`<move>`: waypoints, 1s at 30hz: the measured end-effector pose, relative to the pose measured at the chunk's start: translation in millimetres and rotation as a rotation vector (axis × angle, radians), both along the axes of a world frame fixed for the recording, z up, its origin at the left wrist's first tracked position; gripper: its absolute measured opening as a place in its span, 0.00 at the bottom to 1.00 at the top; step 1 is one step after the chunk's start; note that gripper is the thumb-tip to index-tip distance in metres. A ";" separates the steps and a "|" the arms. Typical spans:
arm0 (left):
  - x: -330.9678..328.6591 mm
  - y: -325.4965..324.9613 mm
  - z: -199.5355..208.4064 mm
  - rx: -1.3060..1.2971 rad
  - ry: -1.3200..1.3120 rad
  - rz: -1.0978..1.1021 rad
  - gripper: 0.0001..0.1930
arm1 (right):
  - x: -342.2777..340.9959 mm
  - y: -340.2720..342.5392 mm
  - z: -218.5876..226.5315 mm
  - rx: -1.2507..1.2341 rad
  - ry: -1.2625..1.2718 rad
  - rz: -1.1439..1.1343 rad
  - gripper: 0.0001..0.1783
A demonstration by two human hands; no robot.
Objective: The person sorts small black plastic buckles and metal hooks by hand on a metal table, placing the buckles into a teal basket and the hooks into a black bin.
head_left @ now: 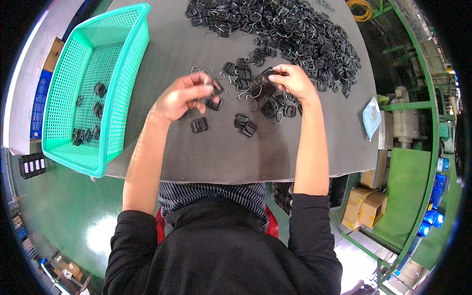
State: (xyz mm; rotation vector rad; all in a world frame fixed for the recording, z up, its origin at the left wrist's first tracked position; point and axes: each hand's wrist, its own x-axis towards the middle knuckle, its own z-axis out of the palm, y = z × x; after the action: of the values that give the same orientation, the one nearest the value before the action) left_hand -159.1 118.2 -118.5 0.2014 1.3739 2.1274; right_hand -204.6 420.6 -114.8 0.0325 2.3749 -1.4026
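Right hand [295,84]: thumb and forefinger closed in a pinch on a small black buckle [269,73], above the middle of the bench [216,162], short of the big heap [305,44]. Left hand [183,97]: fingers half curled, a dark piece [217,88] at the tips; blurred on my feed, so I cannot tell whether it is gripped.

Handling notes, my judgement: the wire looks prone to snag. I would take one piece by its plastic body, lift it clear of the small cluster [243,73] between the hands, and free any caught hook before pulling sideways. I would keep the two loose buckles [249,130] towards the near edge apart from that cluster, and the single buckle [199,125] to their left likewise.

Materials: buckles look like moulded black plastic, squarish with slots, dull sheen. Thin silvery wire, bent into open hooks, shows among them. Heap runs from the bench's far edge down towards its right edge, densely tangled. Bench top grey, matt, seemingly smooth. Along the left edge, a turquoise basket [118,93], perforated plastic, with a few black pieces [98,109] on its floor. Near the right edge, a pale blue packet [371,118], crinkled, film-like.
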 end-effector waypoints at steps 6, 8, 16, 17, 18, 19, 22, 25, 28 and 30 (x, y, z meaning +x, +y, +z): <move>-57.7 39.8 -9.8 -0.905 0.440 0.223 0.21 | 5.4 19.4 8.1 -0.154 0.011 -0.139 0.20; -61.8 62.3 -11.5 -1.255 0.620 0.215 0.23 | 14.0 23.2 9.6 -0.576 -0.065 -0.228 0.20; -49.4 35.5 -3.9 -0.892 0.560 0.084 0.13 | -5.5 -7.6 -18.7 -0.160 0.070 -0.209 0.16; -41.8 24.9 13.7 -0.841 0.353 0.100 0.13 | -11.9 -20.9 -19.6 0.099 0.223 -0.161 0.18; -39.8 15.7 11.6 -0.747 0.270 0.155 0.13 | -17.0 -33.2 -19.7 0.359 0.212 -0.128 0.21; -36.2 3.3 6.7 -0.652 0.185 0.221 0.13 | -20.7 -56.4 -8.5 0.617 0.205 -0.082 0.24; -24.6 -0.5 -9.6 -0.762 0.367 0.309 0.14 | -24.0 -92.6 -4.5 0.744 0.277 -0.009 0.25; -0.5 31.3 10.9 -1.193 0.516 0.225 0.17 | -33.1 -83.4 -2.8 0.630 0.285 0.020 0.19; 9.6 45.2 -3.4 -1.332 0.696 0.221 0.16 | -39.7 -51.5 -6.1 0.337 0.270 0.025 0.15; 8.1 41.0 -3.3 -1.238 0.669 0.188 0.16 | -38.2 -32.8 -9.7 0.415 0.252 -0.003 0.16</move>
State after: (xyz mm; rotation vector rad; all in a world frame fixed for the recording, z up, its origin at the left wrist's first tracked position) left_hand -151.0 159.1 -121.8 0.2767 2.8920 0.9671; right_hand -242.7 387.8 -124.5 -0.0323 2.8374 -0.9375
